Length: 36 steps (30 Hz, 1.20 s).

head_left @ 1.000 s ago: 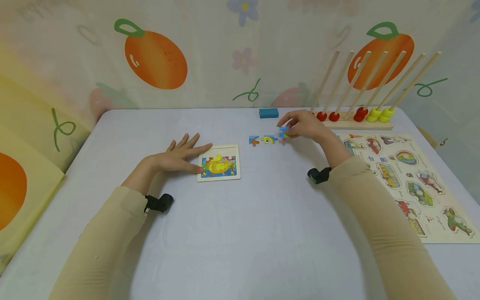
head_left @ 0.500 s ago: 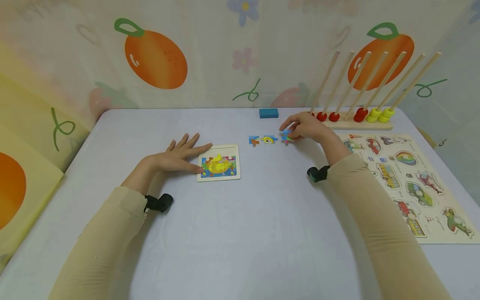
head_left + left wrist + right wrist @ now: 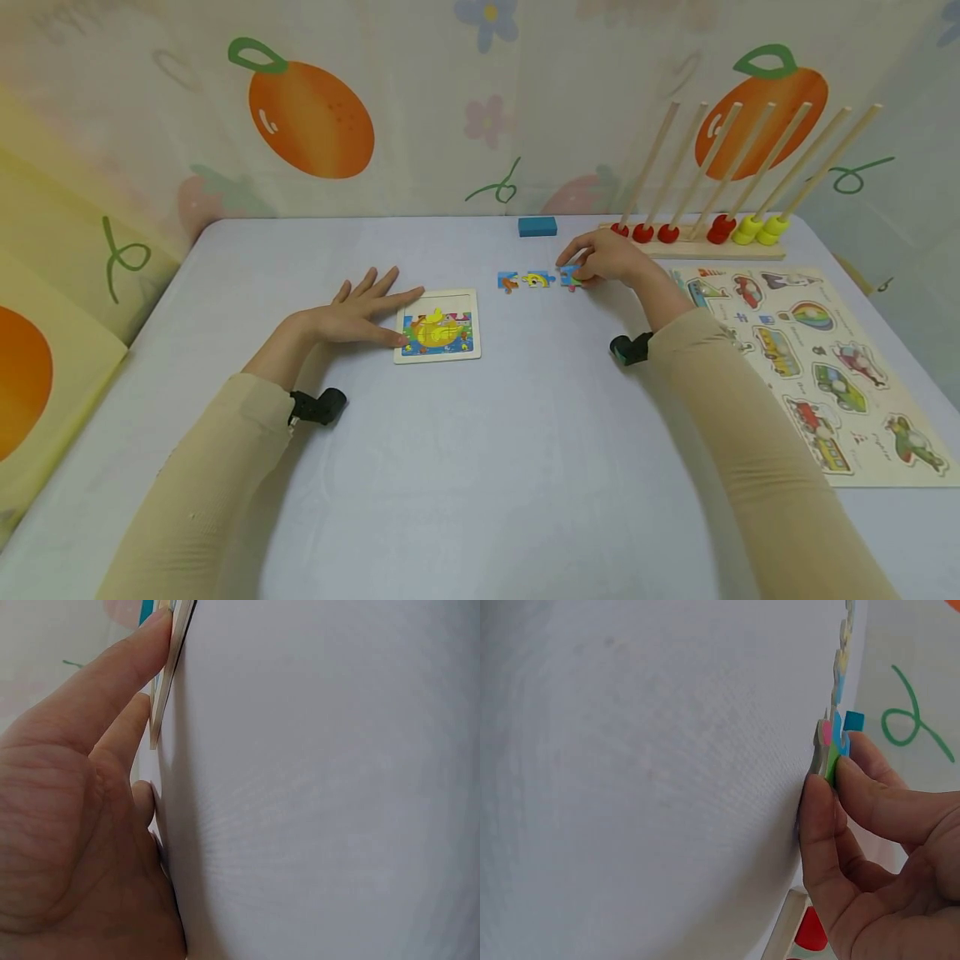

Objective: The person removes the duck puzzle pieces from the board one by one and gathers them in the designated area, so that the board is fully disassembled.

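Puzzle tray lies on the desk, seemingly mostly assembled, its far strip apparently unfilled. The left hand, fingers straight, touches its left side. Beyond its far right corner, two loose pieces lie unplaced; the right hand pinches a third piece between its fingers.

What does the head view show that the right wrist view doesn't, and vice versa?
Only the head view: the left hand touching the framed puzzle, plus the picture board. Only the right wrist view: the palm side of the right hand. Both: that hand pinching a puzzle piece, the blue block and at least one red bead.
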### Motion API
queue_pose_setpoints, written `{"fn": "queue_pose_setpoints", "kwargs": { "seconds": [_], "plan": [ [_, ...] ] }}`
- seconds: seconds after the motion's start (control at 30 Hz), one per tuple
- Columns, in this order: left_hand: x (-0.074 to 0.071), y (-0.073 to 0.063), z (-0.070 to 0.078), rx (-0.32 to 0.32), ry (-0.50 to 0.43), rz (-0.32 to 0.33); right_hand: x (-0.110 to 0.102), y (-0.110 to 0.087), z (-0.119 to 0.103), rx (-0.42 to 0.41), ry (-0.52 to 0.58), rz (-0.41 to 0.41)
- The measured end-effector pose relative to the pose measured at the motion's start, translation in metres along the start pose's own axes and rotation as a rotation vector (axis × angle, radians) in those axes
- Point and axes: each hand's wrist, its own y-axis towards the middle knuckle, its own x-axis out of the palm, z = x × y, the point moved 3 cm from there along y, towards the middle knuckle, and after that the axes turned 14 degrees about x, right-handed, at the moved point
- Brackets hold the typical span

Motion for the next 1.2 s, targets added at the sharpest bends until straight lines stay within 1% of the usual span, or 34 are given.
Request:
{"fn": "queue_pose_setpoints", "kwargs": {
  "seconds": [0.23,0.37,0.67,1.2],
  "plan": [
    [-0.0003,-0.0008,0.0009,0.000,0.004,-0.002,0.0021,0.0032,-0.0001,0.001,-0.034,0.016],
    [-0.0007,-0.0016,0.0017,0.000,0.003,0.000,0.0031,0.0016,-0.0023,-0.005,-0.064,0.034],
    [-0.0013,-0.0015,0.0021,-0.001,0.002,0.004,0.0031,-0.0001,-0.0051,-0.009,-0.091,0.071],
    [-0.0014,-0.0015,0.0029,-0.001,-0.004,0.002,0.0041,-0.0044,-0.0067,0.017,-0.068,0.070]
  ]
}}
